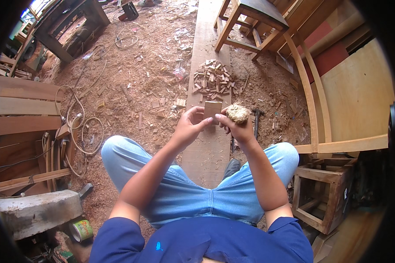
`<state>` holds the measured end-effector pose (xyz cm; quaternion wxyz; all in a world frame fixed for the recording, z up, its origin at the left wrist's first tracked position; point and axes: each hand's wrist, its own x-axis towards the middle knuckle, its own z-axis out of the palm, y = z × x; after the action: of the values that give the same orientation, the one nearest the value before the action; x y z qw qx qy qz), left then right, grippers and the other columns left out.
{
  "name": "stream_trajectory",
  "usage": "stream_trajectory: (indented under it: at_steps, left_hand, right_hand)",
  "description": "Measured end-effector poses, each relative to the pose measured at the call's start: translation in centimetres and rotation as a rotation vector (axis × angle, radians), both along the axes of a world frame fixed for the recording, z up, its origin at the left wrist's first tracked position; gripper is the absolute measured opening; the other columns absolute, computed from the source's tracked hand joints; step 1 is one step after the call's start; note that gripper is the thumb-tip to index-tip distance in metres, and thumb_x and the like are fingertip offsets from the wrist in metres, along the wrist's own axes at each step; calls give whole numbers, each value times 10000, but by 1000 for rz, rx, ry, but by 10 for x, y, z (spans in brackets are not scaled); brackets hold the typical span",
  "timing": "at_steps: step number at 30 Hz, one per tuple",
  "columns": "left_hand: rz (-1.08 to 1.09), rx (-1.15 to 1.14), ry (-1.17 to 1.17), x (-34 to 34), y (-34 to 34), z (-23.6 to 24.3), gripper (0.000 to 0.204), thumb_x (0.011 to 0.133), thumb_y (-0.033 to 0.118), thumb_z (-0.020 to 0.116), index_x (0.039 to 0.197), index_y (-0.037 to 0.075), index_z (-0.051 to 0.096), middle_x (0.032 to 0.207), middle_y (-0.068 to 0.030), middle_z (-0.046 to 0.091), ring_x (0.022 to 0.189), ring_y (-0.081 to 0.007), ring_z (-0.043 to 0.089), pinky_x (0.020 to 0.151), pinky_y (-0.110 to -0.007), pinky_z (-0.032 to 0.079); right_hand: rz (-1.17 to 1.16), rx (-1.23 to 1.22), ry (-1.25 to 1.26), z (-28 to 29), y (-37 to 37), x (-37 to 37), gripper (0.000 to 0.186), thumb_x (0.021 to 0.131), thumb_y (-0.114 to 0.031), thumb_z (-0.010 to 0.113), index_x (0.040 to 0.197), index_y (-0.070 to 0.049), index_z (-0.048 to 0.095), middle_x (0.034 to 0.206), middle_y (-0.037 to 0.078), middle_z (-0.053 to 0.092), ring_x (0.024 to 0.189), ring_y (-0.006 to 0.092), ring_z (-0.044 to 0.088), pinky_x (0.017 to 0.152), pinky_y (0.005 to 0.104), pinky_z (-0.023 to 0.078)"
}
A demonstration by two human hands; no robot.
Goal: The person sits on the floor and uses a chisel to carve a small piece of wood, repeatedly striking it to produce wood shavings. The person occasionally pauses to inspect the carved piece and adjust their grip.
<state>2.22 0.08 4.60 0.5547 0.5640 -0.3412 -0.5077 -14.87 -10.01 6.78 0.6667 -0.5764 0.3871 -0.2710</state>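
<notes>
Between my hands, over the long plank (204, 168), a small brown wooden block (212, 108) stands upright. My left hand (190, 126) is closed on its left side, thumb on the near face. With thumb and fingertips, my right hand (241, 129) touches the block's right side. The same hand also holds a pale, bristly round wad (238, 113), perhaps a brush end; its lower part is hidden by the hand. Just beyond the block lies a heap of small wooden pieces (213, 80) on the plank. A hammer (257, 119) lies right of my right hand.
Wood shavings and scraps cover the floor (149, 74). A wooden stool (252, 26) stands at the far right, near a curved wooden frame (316, 92). Cable loops (81, 125) lie on the left, above a concrete block (39, 214) and a green tin (81, 230).
</notes>
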Motion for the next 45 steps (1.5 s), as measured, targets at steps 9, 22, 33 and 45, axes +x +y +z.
stream_trajectory:
  at_steps: [9,22,33,45]
  left_hand:
    - [33,-114,-50,2,-3,-9,220,976,160,718,1131,10,678,984,-58,761,891,-93,696,782,-273,543]
    - [-102,28,-825,5,2,-9,225,887,163,753,1090,66,762,941,-158,766,803,-261,743,740,-391,577]
    - [-448,103,-1009,-6,7,-13,202,855,174,737,1031,87,789,997,-167,748,960,-347,708,857,-458,557]
    - [-529,-129,-999,-17,7,-17,181,859,156,731,998,54,782,957,-151,744,920,-351,705,818,-452,561]
  right_hand:
    - [-4,-166,12,-9,0,1,191,902,-159,804,975,-59,658,760,-6,645,618,65,576,525,250,456]
    - [-87,-181,-259,12,-15,-16,278,939,-158,763,772,-121,544,609,-45,507,478,45,445,431,227,320]
    - [-82,127,-675,38,-14,-33,253,957,-89,670,826,-153,463,585,-43,407,459,69,340,457,240,263]
    - [32,64,-454,20,3,-14,236,937,-79,706,810,-127,513,572,-53,439,459,51,377,438,235,281]
